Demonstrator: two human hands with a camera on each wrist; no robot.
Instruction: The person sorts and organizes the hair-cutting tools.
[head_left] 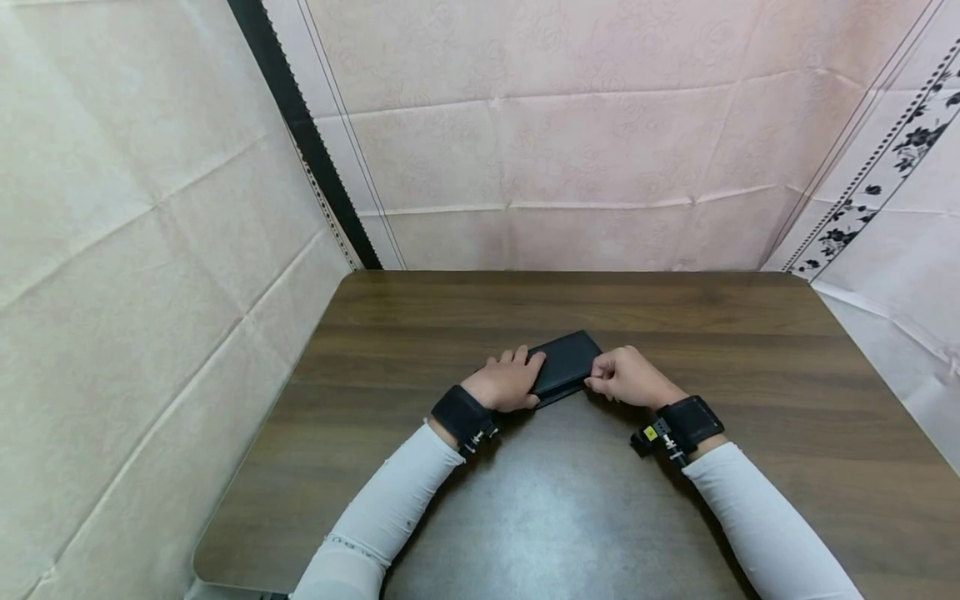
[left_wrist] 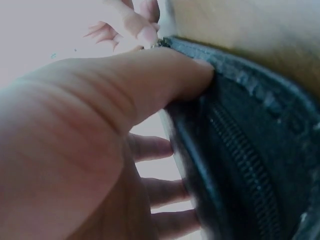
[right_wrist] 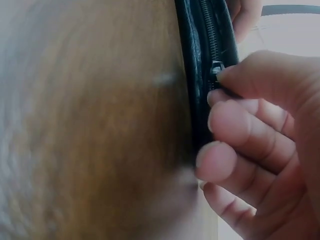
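Note:
A black zippered wallet [head_left: 567,360] lies at a slant on the wooden table. On its left end, my left hand [head_left: 507,383] holds it, fingers spread over the top and the thumb [left_wrist: 150,75] against the zippered edge. Dark zipper teeth [left_wrist: 245,165] run along that edge in the left wrist view. At the wallet's right end is my right hand [head_left: 632,377]. The right wrist view shows its thumb and index finger pinching the small metal zipper pull [right_wrist: 217,69], the other fingers curled beside the wallet. The teeth show closed together above the pull there.
The brown wood-grain table [head_left: 360,467] has rounded corners. Pale cloth hangs behind it [head_left: 600,150] and along both sides. A black strap with a small device [head_left: 663,433] sits on the right wrist, and another strap [head_left: 461,417] on the left.

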